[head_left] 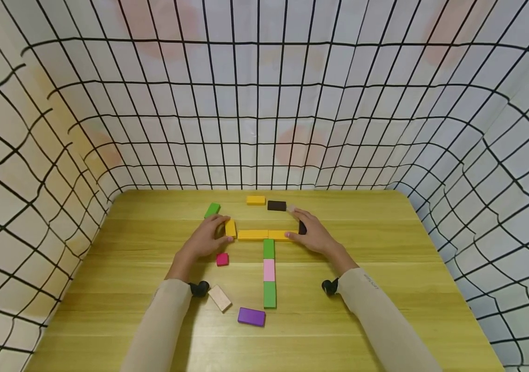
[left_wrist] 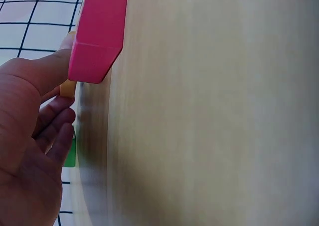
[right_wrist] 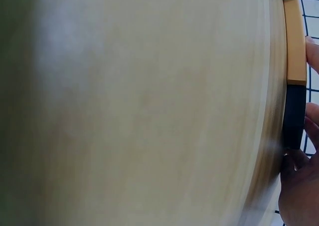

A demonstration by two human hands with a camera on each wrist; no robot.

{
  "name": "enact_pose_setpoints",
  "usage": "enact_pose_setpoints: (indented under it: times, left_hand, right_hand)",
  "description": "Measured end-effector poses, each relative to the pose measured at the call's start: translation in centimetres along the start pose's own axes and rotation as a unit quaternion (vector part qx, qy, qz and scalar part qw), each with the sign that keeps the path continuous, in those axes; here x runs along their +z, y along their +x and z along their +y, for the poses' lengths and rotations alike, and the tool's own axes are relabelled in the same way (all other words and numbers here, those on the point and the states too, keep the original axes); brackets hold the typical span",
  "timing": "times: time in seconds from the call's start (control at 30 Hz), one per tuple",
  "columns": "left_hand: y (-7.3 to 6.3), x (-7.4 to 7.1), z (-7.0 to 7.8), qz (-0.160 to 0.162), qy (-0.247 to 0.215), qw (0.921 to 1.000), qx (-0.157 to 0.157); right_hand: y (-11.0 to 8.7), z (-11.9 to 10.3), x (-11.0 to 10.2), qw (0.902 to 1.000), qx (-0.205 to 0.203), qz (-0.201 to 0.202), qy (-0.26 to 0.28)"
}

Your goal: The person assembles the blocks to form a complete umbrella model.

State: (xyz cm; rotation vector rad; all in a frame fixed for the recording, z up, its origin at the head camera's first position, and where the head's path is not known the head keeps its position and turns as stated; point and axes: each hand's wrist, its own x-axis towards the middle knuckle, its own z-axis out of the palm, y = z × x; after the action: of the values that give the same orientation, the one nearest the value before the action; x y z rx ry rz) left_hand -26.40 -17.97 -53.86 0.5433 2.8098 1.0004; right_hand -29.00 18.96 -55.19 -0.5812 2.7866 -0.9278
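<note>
My left hand [head_left: 205, 237] pinches a small yellow block [head_left: 230, 229] between thumb and fingers, just left of a row of two yellow blocks [head_left: 253, 235]. In the left wrist view, a red block [left_wrist: 99, 31] partly covers the thumb. At the row's other end, my right hand [head_left: 313, 232] spreads its fingers around a black block [head_left: 302, 227], which it partly hides. Its thumb touches the right yellow block [head_left: 279, 235]. In the right wrist view, the black block [right_wrist: 294, 116] meets that yellow block end to end, with curled fingertips against its far end.
Below the row runs a column of green [head_left: 269, 249], pink [head_left: 269, 270] and green [head_left: 270, 294] blocks. A purple block [head_left: 252, 316] and a pale wooden block [head_left: 220, 298] lie nearer. Another black block [head_left: 276, 205] lies farther back. Black wire mesh [head_left: 257, 116] encloses the table.
</note>
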Motion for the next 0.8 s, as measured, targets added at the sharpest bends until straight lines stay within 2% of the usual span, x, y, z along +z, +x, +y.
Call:
enact_pose_setpoints:
  times: [0.8]
  left_hand:
    - [0.27, 0.41, 0.14, -0.008, 0.004, 0.9999, -0.009]
  right_hand:
    - [0.09, 0.17, 0.14, 1.0000, 0.004, 0.000, 0.004]
